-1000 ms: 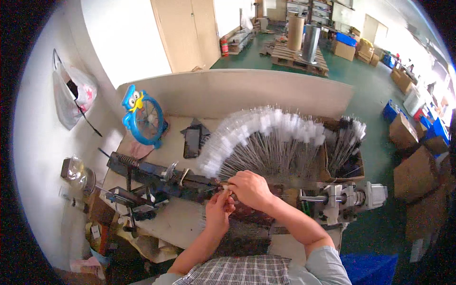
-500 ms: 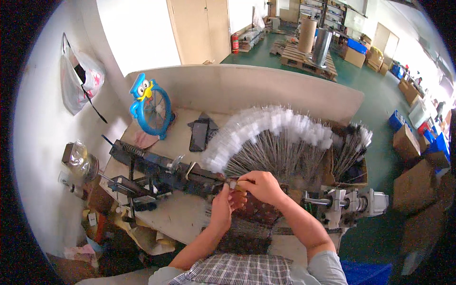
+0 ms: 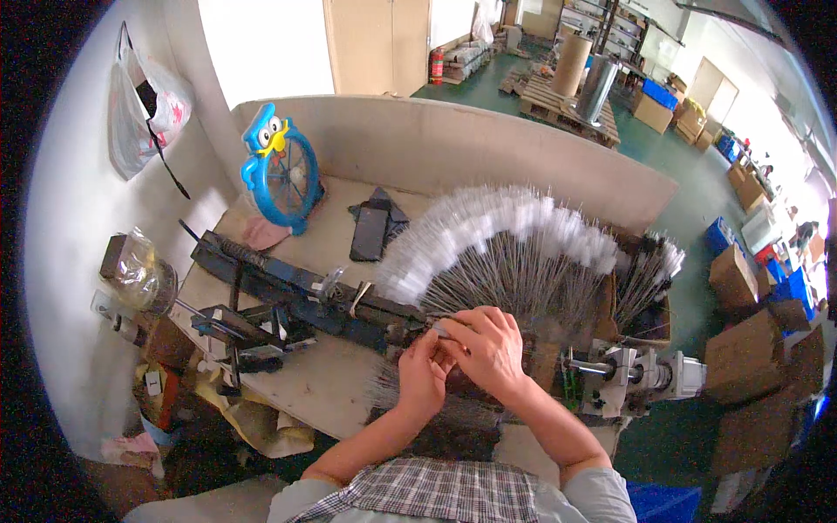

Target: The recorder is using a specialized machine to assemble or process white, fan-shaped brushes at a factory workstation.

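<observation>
My left hand (image 3: 424,376) and my right hand (image 3: 490,349) meet at the right end of a long dark metal machine (image 3: 288,292). Thumbs and fingers of both are closed together there. Whatever sits between the fingertips is small and mostly covered; only a light greyish bit shows. Just beyond the hands spreads a wide fan of white-bristled brushes with thin wire stems (image 3: 497,240). More thin wires (image 3: 392,392) lie below my left hand, partly hidden by my forearm.
A motor-like unit with a metal shaft (image 3: 636,379) sits at the bench's right end. Beside the fan stands a box of dark wire brushes (image 3: 645,296). A black phone (image 3: 372,231) and a blue duck-shaped fan (image 3: 283,179) are farther back, before a low panel (image 3: 453,144).
My right hand has turned so its back faces up and its fingers cover the left fingertips. Both hands stay at the machine's end. The whole view has shifted slightly.
</observation>
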The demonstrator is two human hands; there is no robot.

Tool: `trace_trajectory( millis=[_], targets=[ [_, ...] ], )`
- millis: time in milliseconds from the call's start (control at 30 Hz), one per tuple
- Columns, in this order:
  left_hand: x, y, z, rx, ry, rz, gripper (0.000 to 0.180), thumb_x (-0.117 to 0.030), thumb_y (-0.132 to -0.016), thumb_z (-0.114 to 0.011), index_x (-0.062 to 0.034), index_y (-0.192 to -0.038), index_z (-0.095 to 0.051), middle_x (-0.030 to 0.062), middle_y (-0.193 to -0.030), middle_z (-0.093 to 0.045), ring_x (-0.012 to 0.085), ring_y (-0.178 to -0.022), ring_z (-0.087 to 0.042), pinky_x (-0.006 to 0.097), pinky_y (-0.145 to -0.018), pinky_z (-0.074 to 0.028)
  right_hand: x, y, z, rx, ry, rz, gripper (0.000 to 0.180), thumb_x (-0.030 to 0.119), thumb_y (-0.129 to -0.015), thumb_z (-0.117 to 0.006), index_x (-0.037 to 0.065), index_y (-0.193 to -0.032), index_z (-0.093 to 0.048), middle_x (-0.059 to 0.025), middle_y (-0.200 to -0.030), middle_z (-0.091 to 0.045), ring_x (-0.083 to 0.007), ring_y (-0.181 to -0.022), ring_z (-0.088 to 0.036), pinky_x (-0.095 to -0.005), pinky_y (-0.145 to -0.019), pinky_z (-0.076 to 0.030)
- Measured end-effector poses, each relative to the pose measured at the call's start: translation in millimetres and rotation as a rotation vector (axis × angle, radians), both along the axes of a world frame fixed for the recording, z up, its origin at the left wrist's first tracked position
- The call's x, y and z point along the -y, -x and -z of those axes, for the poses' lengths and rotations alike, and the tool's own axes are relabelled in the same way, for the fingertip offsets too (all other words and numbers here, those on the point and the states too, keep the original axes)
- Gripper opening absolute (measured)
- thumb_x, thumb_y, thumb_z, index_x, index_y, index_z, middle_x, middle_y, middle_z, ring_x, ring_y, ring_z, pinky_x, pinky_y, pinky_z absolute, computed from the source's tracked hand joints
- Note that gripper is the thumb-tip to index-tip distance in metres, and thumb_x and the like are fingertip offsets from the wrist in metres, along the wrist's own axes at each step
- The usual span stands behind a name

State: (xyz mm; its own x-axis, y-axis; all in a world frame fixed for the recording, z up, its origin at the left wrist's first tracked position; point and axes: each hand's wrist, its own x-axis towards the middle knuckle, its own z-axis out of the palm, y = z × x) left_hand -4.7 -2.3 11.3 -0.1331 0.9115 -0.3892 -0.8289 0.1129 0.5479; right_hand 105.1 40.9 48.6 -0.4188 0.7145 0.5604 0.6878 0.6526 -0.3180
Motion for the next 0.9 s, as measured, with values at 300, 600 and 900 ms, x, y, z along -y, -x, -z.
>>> trace_trajectory(
  millis=[300,600,900],
  targets=[
    [-0.4,-5.6,5.7,-0.061,-0.079,-0.112,0.014,-0.013,-0.087,-0.056,-0.0032,-0.096,-0.056,0.0069,-0.090,-0.060,0.0145,-0.078,-0.059,0.029,-0.073,-0.050,-2.2,-16.1,2.7,-0.030,0.002,-0.094,0.018,0.020,-0.069,-0.070,0.016,-0.087,-0.070,0.0014,-0.089,-0.063,-0.0191,-0.085,-0.057,-0.0344,-0.076,-0.043],
    [0.9,-5.2,7.7,-0.104,-0.086,-0.098,0.011,-0.009,-0.088,-0.054,-0.0001,-0.095,-0.055,0.0072,-0.092,-0.060,0.0135,-0.082,-0.059,0.028,-0.075,-0.049,2.6,-7.0,2.3,-0.061,0.093,-0.113,0.026,0.017,-0.070,-0.067,0.016,-0.096,-0.066,-0.0007,-0.095,-0.061,-0.0228,-0.091,-0.057,-0.0367,-0.077,-0.045],
    [2.5,0.3,5.7,0.062,-0.025,-0.052,0.016,-0.020,-0.091,-0.048,-0.0052,-0.092,-0.055,0.0049,-0.087,-0.060,0.0119,-0.073,-0.060,0.021,-0.063,-0.050,2.6,-2.3,3.1,-0.109,0.123,-0.116,0.032,0.017,-0.069,-0.069,0.014,-0.100,-0.064,-0.0020,-0.097,-0.061,-0.0234,-0.091,-0.057,-0.0369,-0.077,-0.045]
  ],
)
